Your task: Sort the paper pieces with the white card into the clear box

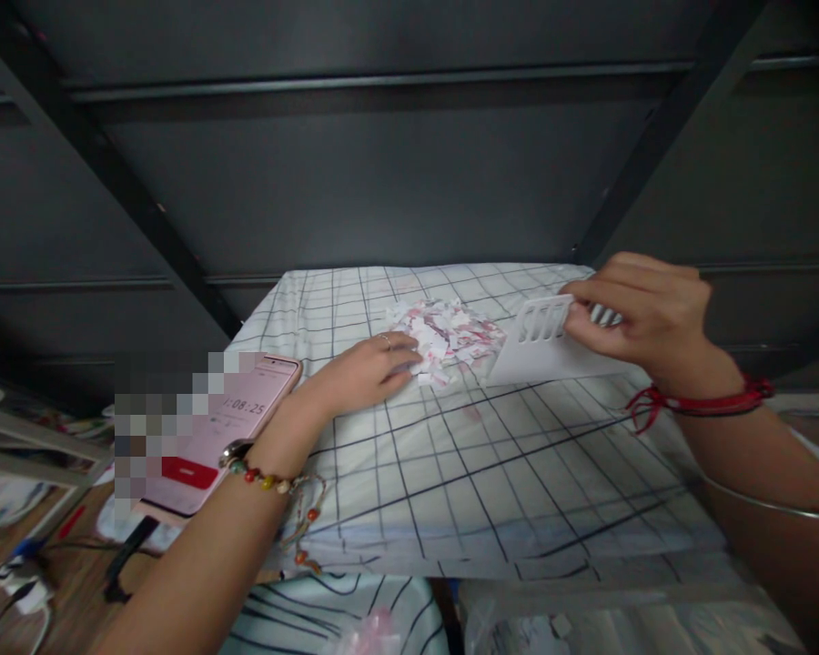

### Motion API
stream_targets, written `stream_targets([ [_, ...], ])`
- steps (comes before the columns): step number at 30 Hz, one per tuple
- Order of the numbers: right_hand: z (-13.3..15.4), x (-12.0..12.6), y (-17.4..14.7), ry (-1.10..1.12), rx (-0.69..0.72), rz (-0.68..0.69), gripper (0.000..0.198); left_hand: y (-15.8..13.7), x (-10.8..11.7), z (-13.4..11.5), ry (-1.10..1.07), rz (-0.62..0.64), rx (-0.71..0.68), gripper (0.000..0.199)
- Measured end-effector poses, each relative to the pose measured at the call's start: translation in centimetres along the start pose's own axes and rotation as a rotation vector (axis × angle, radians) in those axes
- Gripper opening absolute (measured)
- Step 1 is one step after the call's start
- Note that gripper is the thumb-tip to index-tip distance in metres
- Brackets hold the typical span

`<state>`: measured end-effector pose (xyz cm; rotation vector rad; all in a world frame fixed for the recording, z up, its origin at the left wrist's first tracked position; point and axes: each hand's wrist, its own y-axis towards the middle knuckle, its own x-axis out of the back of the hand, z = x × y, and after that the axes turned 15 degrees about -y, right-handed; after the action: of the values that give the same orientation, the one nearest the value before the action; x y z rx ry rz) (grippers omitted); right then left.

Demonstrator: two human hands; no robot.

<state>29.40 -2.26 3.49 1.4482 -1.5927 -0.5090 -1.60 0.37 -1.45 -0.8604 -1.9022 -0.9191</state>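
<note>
Scraps (443,332) of torn white and pinkish paper, in the head view, lie heaped toward the far edge of a cloth-covered table (511,473). The left hand (369,373), fingers slightly apart and loosely curved, touches the heap's near-left side. The right hand (648,314) pinches a white slotted panel (527,357) just right of the heap. The scraps look feather-light, easily scattered, best gathered in bulk; the panel seems thin, stiff, best held by its slots.

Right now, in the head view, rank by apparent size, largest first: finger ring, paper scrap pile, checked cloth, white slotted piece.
1. Checked cloth
2. Paper scrap pile and white slotted piece: too alike to rank; the right hand partly covers the piece
3. Finger ring
</note>
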Motion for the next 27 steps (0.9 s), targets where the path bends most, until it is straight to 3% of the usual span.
stream_targets([
  [5, 1.4, -0.5, 0.2, 0.028, -0.008, -0.056, 0.008, 0.1, 0.1, -0.2, 0.003, 0.003, 0.007, 0.025],
  [10, 2.0, -0.4, 0.5, -0.003, -0.113, 0.033, 0.013, 0.1, 0.1, -0.3, -0.013, 0.001, 0.019, 0.025],
  [14, 0.8, -0.3, 0.3, -0.018, -0.042, -0.054, 0.009, 0.0, 0.1, -0.1, -0.015, 0.000, 0.013, 0.024],
  [21, 0.2, 0.2, 0.4, 0.044, 0.049, -0.043, 0.009, 0.0, -0.1, 0.0, -0.006, 0.012, 0.016, 0.026],
  [27, 0.4, 0.3, 0.6, 0.073, -0.009, 0.025, 0.011, 0.0, -0.1, 0.0, 0.003, 0.000, 0.007, 0.024],
])
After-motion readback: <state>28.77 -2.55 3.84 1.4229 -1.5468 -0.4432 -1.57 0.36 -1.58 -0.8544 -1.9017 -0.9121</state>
